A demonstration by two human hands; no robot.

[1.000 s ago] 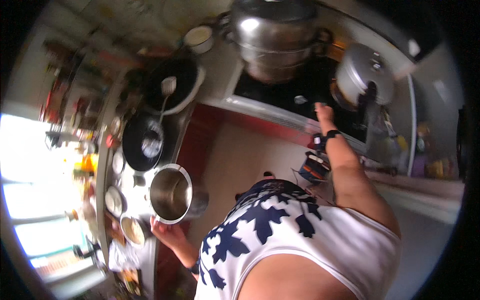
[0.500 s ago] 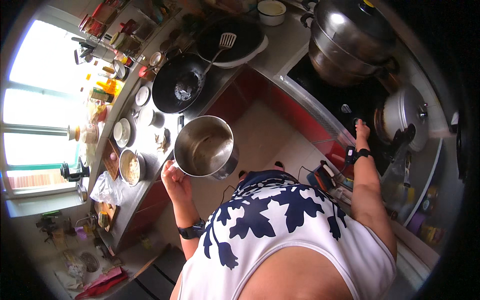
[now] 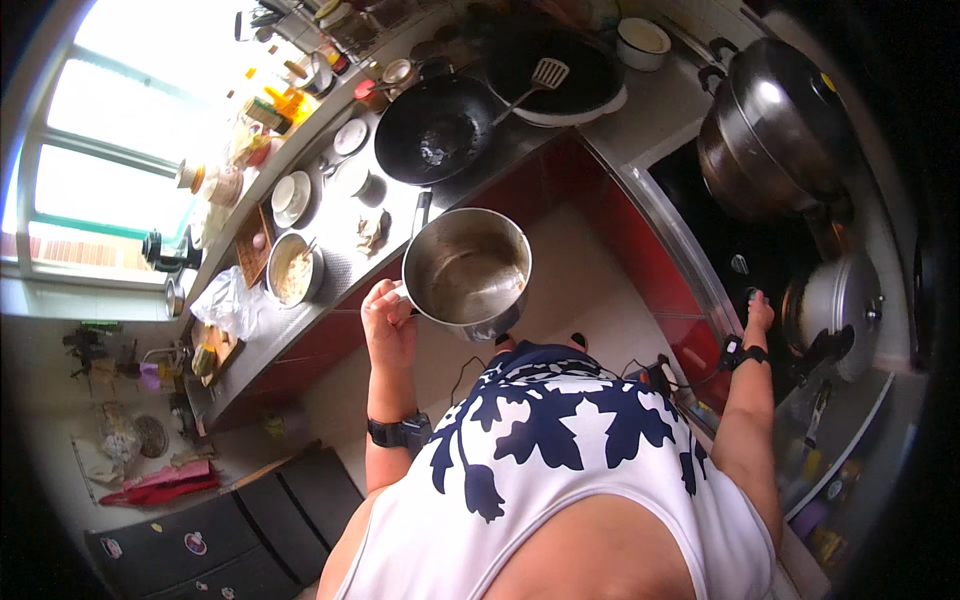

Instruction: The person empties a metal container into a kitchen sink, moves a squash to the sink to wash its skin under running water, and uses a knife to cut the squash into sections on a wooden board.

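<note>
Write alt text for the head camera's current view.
A left hand holds a deep, round silver metal pot above a pale floor, while the right hand is at the front of a black stovetop, near a grey, round, lidded metal pot.

Black wok (image 3: 420, 133), slotted spatula (image 3: 541, 83), plastic bag (image 3: 226, 303) beside a metal bowl (image 3: 317, 277)

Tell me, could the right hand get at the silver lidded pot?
Probably yes: the right hand is at the black stovetop, close beside the silver lidded pot, and nothing seems to stand between them.
</note>
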